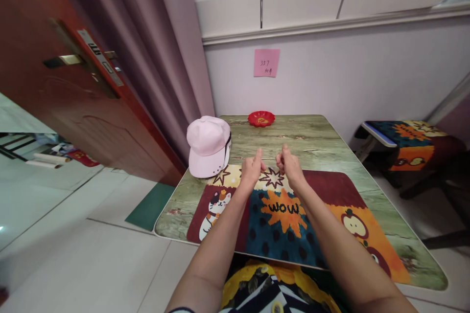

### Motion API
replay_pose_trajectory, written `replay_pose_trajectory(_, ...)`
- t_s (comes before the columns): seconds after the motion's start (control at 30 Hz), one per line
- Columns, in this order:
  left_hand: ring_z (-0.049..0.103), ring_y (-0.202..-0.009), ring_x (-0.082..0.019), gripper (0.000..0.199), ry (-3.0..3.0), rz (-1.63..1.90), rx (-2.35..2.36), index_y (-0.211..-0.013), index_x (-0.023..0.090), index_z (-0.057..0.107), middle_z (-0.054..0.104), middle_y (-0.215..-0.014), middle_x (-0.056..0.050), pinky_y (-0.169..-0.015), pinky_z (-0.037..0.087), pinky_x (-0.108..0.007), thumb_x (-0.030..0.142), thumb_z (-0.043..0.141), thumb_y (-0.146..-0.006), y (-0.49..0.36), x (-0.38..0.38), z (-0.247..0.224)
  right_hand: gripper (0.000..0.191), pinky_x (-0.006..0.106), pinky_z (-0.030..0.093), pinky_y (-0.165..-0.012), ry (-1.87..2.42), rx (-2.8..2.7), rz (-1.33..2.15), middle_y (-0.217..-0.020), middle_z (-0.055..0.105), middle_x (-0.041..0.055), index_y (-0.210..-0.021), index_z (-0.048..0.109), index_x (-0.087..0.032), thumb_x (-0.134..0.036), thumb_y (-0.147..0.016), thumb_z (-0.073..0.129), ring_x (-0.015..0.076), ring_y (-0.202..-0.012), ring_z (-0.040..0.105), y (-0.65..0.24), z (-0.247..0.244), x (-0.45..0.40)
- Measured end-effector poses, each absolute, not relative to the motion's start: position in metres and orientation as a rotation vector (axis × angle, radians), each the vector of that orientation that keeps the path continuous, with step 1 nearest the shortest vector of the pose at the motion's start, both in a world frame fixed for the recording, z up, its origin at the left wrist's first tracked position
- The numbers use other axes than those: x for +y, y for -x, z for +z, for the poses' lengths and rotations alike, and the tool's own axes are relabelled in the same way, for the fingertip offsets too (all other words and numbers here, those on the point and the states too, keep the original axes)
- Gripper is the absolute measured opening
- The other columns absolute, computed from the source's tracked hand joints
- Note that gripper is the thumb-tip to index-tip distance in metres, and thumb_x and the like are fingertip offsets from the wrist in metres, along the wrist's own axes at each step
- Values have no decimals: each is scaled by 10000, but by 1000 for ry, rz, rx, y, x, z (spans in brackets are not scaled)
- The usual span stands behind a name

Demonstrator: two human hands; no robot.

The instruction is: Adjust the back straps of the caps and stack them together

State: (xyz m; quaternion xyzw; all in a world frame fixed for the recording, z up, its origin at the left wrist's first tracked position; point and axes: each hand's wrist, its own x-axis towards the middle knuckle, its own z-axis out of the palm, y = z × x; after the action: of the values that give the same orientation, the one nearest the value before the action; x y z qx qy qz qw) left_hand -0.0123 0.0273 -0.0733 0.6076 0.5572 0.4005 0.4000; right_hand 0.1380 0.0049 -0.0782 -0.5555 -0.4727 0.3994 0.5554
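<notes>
My left hand [252,170] and my right hand [289,164] are held out over the far part of a colourful mat [284,239], a small gap apart. Both have the thumb pointing up and the other fingers curled in, and I see nothing in either. The mat is printed with a cat, apples and the word WOW. To the left of my left hand lies a pale pink cap [208,144], its brim toward me, overlapping the mat's corner. Beyond my hands, near the wall, sits a red scalloped dish [261,119].
The green wood-patterned table [323,144] stands against a white wall with a pink note [267,63]. To the left are a brown door [95,107] and a mauve curtain [176,49]. At right is another surface with a similar mat [414,144].
</notes>
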Motion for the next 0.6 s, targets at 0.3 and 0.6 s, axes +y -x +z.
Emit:
replay_pose_trajectory(0.3,562,-485,-109,226,-1086,1326,1454,-877,175,587,629,-735,2,-510,452,-251,350,697,-787,40,31,-151,565,265,378,-564,1509,-1224,681,-549,589,-1,-649,570,-214,-715,-893,477,154,-532,515,-147,-153,12)
replay_pose_trajectory(0.6,578,-497,-109,377,-656,1758,1403,-927,194,486,567,-616,62,-532,482,-229,449,711,-763,60,35,-165,468,274,372,-623,1601,-1344,644,-637,671,11,-690,602,-220,-612,-920,491,169,-591,575,-150,-162,11)
